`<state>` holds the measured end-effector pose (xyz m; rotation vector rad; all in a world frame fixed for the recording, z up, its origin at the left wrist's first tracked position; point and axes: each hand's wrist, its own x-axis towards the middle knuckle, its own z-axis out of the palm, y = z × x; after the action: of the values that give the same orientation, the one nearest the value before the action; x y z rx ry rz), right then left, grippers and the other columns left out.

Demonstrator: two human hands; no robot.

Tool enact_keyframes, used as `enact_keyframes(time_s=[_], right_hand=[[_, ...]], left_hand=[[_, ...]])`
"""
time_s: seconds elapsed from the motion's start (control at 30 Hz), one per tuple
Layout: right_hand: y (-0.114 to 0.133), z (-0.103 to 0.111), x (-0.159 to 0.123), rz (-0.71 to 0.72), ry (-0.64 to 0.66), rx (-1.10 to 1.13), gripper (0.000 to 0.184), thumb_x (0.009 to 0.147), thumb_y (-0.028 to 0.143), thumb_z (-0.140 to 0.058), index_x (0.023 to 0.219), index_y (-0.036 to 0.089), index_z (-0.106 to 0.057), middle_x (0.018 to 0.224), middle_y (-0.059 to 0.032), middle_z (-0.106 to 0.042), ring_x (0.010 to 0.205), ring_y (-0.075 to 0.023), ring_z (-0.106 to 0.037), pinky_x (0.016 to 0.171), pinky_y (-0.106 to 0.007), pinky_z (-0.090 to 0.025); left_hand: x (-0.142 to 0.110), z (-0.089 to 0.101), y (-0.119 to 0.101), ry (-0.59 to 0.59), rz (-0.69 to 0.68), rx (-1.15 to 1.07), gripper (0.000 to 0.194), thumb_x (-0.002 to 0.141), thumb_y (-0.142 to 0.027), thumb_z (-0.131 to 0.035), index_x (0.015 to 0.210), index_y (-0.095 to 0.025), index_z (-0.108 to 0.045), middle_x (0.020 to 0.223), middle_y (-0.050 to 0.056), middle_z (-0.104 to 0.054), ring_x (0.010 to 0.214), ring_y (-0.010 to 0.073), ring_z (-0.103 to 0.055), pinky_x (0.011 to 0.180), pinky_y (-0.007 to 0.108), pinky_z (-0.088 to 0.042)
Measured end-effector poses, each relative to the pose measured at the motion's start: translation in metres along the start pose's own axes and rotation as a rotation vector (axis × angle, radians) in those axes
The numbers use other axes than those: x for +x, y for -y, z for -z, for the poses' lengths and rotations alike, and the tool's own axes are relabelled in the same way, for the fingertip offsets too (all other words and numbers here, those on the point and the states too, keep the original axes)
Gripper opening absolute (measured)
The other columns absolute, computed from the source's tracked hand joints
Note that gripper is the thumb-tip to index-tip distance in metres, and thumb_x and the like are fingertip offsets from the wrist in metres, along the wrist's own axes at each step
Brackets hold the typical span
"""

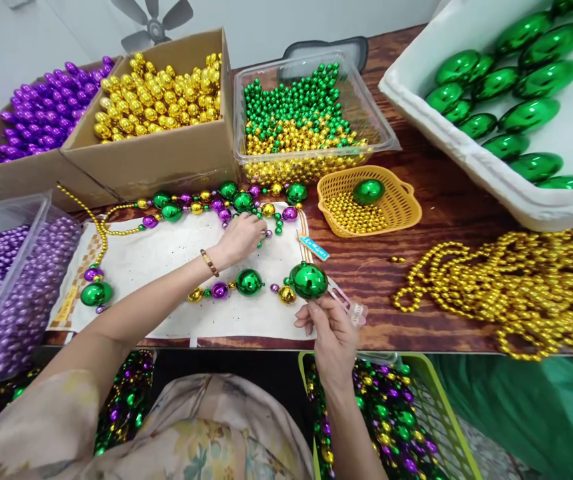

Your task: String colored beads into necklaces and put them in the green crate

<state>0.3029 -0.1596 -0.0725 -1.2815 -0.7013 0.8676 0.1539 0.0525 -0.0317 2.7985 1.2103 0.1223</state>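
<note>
My right hand (333, 333) pinches the underside of a large shiny green bead (309, 280) near the right edge of a white cloth (166, 257). Left of that bead, a gold bead (287, 294), another green bead (249, 282) and a purple bead (219, 290) lie in a row. My left hand (243, 238), with a beaded bracelet on its wrist, reaches over the cloth with fingers curled together. Small purple and green beads show at its fingertips, but what it grips is hidden. Beyond it runs a strung bead garland (171, 212) in green, gold and purple.
Cardboard boxes hold purple beads (56, 107) and gold beads (161, 100). A clear tub (391, 143) of green and gold beads, a yellow basket (406, 217) and a white foam box (446, 150) stand beyond. Gold bead strands (491, 287) lie right; a green crate (453, 433) sits below.
</note>
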Motion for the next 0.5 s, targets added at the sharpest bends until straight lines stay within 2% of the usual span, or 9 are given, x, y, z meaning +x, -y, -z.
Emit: enact_keyframes(time_s=[0.13, 0.2, 0.27, 0.33, 0.4, 0.5], right_hand=[[-0.001, 0.0, -0.002, 0.008, -0.006, -0.001, 0.019, 0.091, 0.032, -0.066, 0.079, 0.017, -0.065, 0.066, -0.0003, -0.069, 0.052, -0.0106, -0.064, 0.048, -0.018, -0.046], [-0.001, 0.001, -0.003, 0.011, -0.011, -0.005, 0.018, 0.092, 0.032, -0.065, 0.081, 0.018, -0.065, 0.067, 0.0, -0.069, 0.053, -0.0104, -0.064, 0.048, -0.019, -0.047], [-0.001, 0.003, -0.003, 0.016, -0.009, -0.018, 0.019, 0.093, 0.032, -0.065, 0.08, 0.018, -0.065, 0.067, 0.0002, -0.068, 0.053, -0.0101, -0.063, 0.049, -0.019, -0.047], [-0.002, 0.004, -0.004, 0.024, 0.002, -0.037, 0.019, 0.093, 0.032, -0.065, 0.081, 0.018, -0.066, 0.066, 0.0006, -0.068, 0.053, -0.0098, -0.063, 0.049, -0.019, -0.048], [-0.003, 0.004, -0.004, 0.042, 0.02, -0.058, 0.017, 0.093, 0.032, -0.064, 0.084, 0.018, -0.067, 0.066, 0.0011, -0.067, 0.053, -0.0099, -0.063, 0.05, -0.019, -0.049], [-0.003, 0.005, -0.005, 0.083, 0.047, -0.099, 0.014, 0.094, 0.03, -0.063, 0.089, 0.018, -0.068, 0.065, 0.0019, -0.067, 0.052, -0.0101, -0.063, 0.051, -0.02, -0.049]], left_hand=[[0.013, -0.011, -0.016, 0.012, -0.037, 0.157, 0.02, 0.096, -0.018, -0.052, 0.106, -0.014, -0.069, 0.109, 0.015, -0.07, 0.109, 0.03, -0.057, 0.087, 0.041, -0.044], [0.018, -0.012, -0.017, 0.016, -0.028, 0.119, 0.02, 0.095, -0.014, -0.051, 0.103, -0.014, -0.069, 0.109, 0.015, -0.07, 0.111, 0.0301, -0.058, 0.089, 0.041, -0.044], [0.021, -0.01, -0.014, -0.022, 0.001, -0.05, 0.017, 0.093, -0.012, -0.053, 0.098, -0.014, -0.07, 0.107, 0.014, -0.071, 0.109, 0.0286, -0.059, 0.091, 0.042, -0.044], [0.021, -0.004, -0.01, -0.08, 0.061, -0.42, 0.013, 0.091, -0.014, -0.058, 0.096, -0.015, -0.07, 0.103, 0.011, -0.071, 0.101, 0.0245, -0.062, 0.089, 0.04, -0.046], [0.016, 0.005, -0.009, -0.092, 0.137, -0.939, 0.014, 0.091, -0.021, -0.062, 0.1, -0.017, -0.071, 0.1, 0.008, -0.071, 0.092, 0.0191, -0.064, 0.085, 0.036, -0.049], [0.001, 0.022, -0.017, 0.001, 0.206, -1.611, 0.02, 0.09, -0.031, -0.067, 0.106, -0.019, -0.073, 0.098, 0.006, -0.072, 0.087, 0.0151, -0.067, 0.087, 0.034, -0.053]])
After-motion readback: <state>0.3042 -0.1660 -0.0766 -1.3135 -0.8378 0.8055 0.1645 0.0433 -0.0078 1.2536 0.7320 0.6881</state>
